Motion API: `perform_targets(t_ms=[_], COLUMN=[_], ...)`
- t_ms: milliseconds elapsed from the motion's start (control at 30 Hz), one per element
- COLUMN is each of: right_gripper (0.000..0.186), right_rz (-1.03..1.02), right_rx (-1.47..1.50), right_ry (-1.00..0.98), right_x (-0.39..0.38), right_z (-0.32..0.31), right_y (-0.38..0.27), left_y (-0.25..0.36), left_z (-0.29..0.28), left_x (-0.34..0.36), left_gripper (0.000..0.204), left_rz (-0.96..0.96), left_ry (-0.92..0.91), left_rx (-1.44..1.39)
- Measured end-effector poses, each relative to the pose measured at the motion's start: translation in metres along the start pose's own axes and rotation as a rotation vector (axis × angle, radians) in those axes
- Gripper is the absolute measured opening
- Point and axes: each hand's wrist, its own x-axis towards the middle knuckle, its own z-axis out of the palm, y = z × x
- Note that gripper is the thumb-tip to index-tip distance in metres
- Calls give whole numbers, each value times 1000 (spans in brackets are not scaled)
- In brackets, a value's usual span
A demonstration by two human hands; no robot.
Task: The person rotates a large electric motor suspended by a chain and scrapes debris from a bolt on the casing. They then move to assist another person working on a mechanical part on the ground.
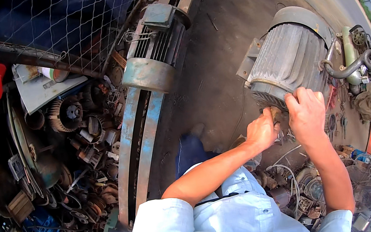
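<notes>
A large grey electric motor [288, 58] with a finned housing is in front of me, right of centre, its near end facing my hands. Beside its right side is a thick metal hook [341, 71] on a chain. My left hand [264, 131] is closed at the lower edge of the motor's end, around a small brownish piece mostly hidden by the fingers. Against the rim of that same end, my right hand [307, 111] has its fingers curled in; whatever they grip is hidden. The two hands are close together but apart.
On a long rusty blue steel rail [139, 145] to the left sits a smaller motor [156, 52]. Heaped scrap parts [79, 152] lie beyond it, under a wire mesh [65, 28]. More parts and a pale cable [294, 181] lie at lower right. A green cylinder [349, 53] stands far right.
</notes>
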Motion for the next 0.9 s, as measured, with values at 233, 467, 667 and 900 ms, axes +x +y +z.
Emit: perform_targets(t_ms=[233,467,667,900], right_gripper=[8,15,19,19], right_rz=[47,108,128,207], right_rx=[60,1,14,-13], right_ry=[38,59,-34,-19], right_x=[10,-1,2,-9], right_z=[24,20,30,31], right_y=[-12,-3,-11,-27], left_y=[-3,-30,-86,-73], left_z=[27,25,44,54], left_x=[8,23,42,15], left_gripper=[47,63,51,36], left_rz=[33,122,-219,-511], left_ry=[-70,-34,-325,-375], left_rx=[69,-36,-1069,-1469])
